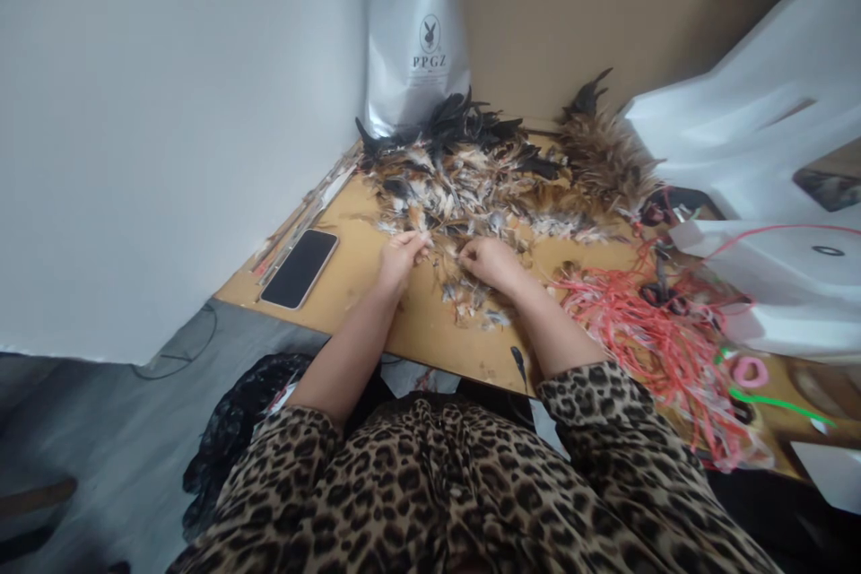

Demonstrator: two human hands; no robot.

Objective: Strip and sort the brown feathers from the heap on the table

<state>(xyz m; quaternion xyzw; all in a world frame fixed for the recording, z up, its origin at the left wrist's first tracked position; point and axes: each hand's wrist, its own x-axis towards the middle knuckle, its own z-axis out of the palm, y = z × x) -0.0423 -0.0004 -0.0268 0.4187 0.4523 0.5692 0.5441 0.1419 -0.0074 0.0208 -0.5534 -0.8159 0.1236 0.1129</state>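
Observation:
A loose heap of brown, white and black feathers (450,184) covers the back of the wooden table. At its near edge, my left hand (402,258) is closed in a pinch, with a pale feather seemingly at the fingertips. A short gap to the right, my right hand (492,263) also pinches, its fingers bent toward the left hand. What those fingers hold is too small to make out. Between and below both hands lie small scattered feathers (471,296).
A phone (300,268) lies at the table's left. Behind the heap stands a silver bag (417,27). To the right are a brown feather bundle (602,157), a tangle of red strings (652,341), a pink ring (750,370) and white sheets (733,143). A white wall rises on the left.

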